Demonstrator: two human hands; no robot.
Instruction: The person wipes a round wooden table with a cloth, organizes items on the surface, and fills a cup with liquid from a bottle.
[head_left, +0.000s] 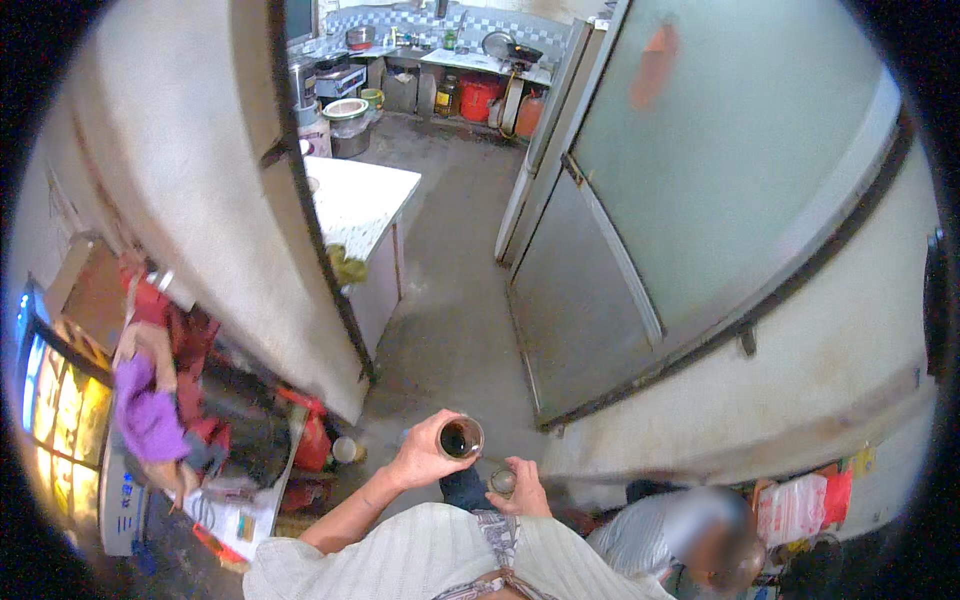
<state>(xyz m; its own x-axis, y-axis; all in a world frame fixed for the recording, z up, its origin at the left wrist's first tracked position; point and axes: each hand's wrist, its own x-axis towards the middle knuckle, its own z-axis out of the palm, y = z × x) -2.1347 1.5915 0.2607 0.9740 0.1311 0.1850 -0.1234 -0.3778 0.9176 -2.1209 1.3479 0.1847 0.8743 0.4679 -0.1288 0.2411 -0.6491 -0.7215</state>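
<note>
My left hand (424, 454) is wrapped around an open-topped glass jar (460, 439) with dark contents, held out before my body. To its right and a little lower, my right hand (525, 489) grips a smaller clear glass vessel (502, 481); whether that one holds anything is hard to tell. The two vessels are apart. Beneath them part of my dark-clad leg shows above the grey floor.
A doorway opens onto a kitchen with a white table (361, 196), a tiled counter and a red bucket (478, 97). The frosted-glass door (720, 150) stands at the right. Another person (667, 532) is close at lower right. A cluttered table (259, 517) is at lower left.
</note>
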